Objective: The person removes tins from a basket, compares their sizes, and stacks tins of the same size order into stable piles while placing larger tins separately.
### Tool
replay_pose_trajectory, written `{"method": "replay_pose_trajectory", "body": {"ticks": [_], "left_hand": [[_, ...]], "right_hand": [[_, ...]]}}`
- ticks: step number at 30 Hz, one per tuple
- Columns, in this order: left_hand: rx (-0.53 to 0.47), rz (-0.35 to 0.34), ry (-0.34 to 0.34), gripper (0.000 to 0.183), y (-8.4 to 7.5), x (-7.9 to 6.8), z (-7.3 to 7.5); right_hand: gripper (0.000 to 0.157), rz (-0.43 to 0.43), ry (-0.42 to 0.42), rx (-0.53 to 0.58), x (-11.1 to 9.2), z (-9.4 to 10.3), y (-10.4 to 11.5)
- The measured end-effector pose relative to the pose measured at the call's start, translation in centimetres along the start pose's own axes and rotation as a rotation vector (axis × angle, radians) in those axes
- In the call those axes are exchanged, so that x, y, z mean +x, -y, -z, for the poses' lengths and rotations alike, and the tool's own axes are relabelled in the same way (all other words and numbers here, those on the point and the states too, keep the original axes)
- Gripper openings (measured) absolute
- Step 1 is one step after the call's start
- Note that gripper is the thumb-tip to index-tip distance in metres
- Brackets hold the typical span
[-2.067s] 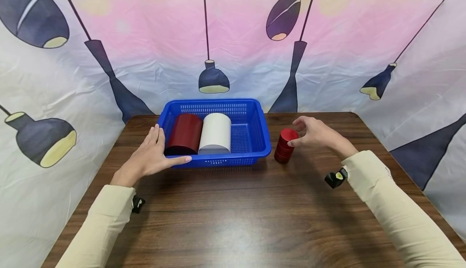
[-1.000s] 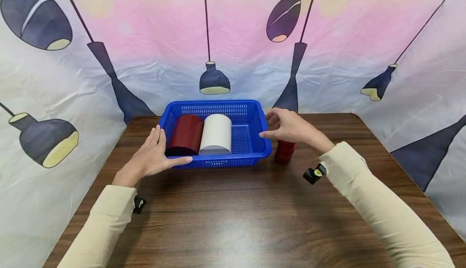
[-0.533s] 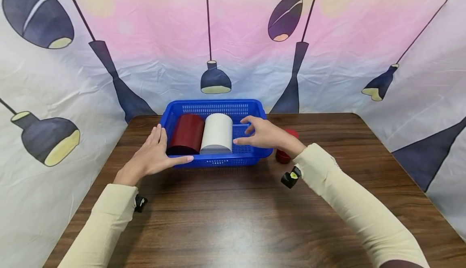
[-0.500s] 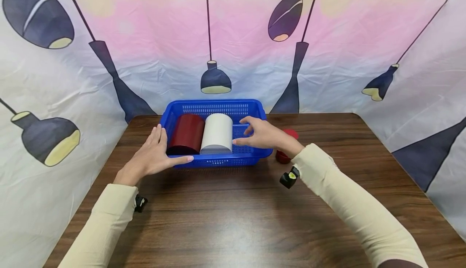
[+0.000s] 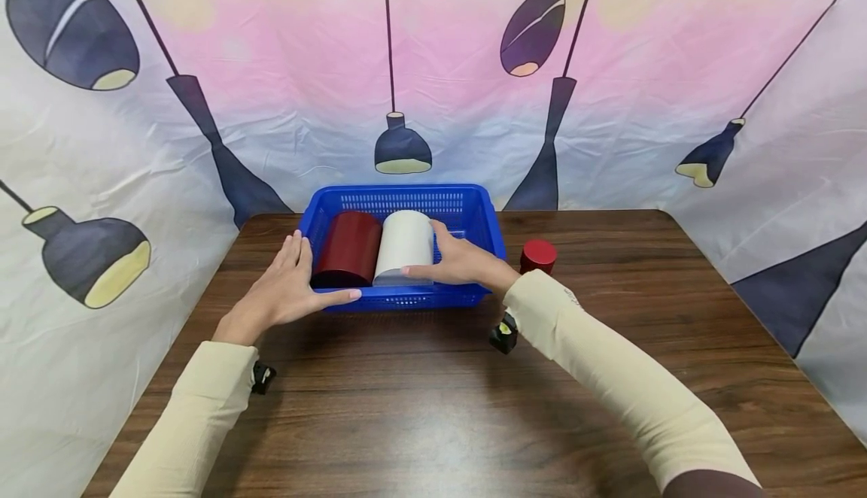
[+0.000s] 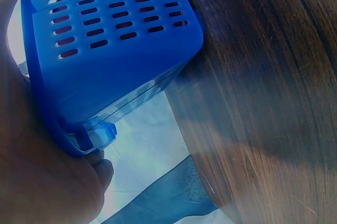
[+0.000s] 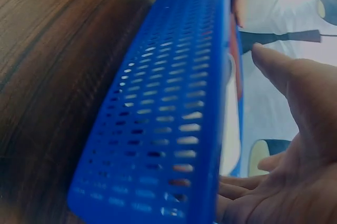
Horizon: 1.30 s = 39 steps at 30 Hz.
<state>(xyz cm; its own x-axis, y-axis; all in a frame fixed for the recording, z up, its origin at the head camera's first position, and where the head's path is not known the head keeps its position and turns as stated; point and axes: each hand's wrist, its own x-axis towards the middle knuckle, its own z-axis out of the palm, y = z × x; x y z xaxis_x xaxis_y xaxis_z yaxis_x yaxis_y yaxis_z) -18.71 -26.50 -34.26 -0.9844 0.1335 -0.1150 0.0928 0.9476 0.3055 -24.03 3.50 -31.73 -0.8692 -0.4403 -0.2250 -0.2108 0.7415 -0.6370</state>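
Observation:
In the head view, a blue plastic basket (image 5: 325, 193) stands toward the back of the table, with a dark red cylinder-shaped object (image 5: 350, 246) and a white one (image 5: 405, 238) lying side by side in it. My left hand (image 5: 276, 287) rests on the basket's left front corner, fingers straight, thumb along the front rim. My right hand (image 5: 460, 261) reaches in at the white cylinder's right side, thumb and fingers spread; the right wrist view shows the thumb raised apart from it. Fingertips inside the basket are partly hidden. An upright red cylinder (image 5: 538, 253) stands right of the basket, its base behind my arm.
The brown wooden table (image 5: 379, 408) extends in front of the basket and to both sides. A printed cloth backdrop (image 5: 433, 69) with painted lamps hangs close behind the table's back edge.
My right hand has moved left from beside the red cylinder, over the basket's right rim, to the white cylinder. The red cylinder stays standing. My left hand stays at its corner.

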Motion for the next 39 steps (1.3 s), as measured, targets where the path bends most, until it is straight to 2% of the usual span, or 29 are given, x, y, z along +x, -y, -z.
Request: {"method": "replay_pose_trajectory", "body": {"ticks": [11, 22, 28, 33, 39], "left_hand": [[0.012, 0.0, 0.005, 0.14, 0.1, 0.0, 0.0], [0.012, 0.008, 0.001, 0.14, 0.0, 0.0, 0.0], [0.014, 0.007, 0.0, 0.14, -0.1, 0.0, 0.1], [0.016, 0.007, 0.001, 0.139, -0.1, 0.1, 0.1], [0.016, 0.005, 0.001, 0.139, 0.0, 0.0, 0.0]], "right_hand": [[0.122, -0.057, -0.03, -0.025, 1.9, -2.2, 0.9], [0.131, -0.153, 0.0, -0.008, 3.5, -3.4, 1.4], [0.134, -0.176, 0.043, 0.064, 4.2, -3.6, 1.4], [0.134, -0.148, 0.076, 0.155, 4.6, -3.6, 1.2], [0.133, -0.123, 0.071, 0.216, 4.8, -3.7, 0.9]]}}
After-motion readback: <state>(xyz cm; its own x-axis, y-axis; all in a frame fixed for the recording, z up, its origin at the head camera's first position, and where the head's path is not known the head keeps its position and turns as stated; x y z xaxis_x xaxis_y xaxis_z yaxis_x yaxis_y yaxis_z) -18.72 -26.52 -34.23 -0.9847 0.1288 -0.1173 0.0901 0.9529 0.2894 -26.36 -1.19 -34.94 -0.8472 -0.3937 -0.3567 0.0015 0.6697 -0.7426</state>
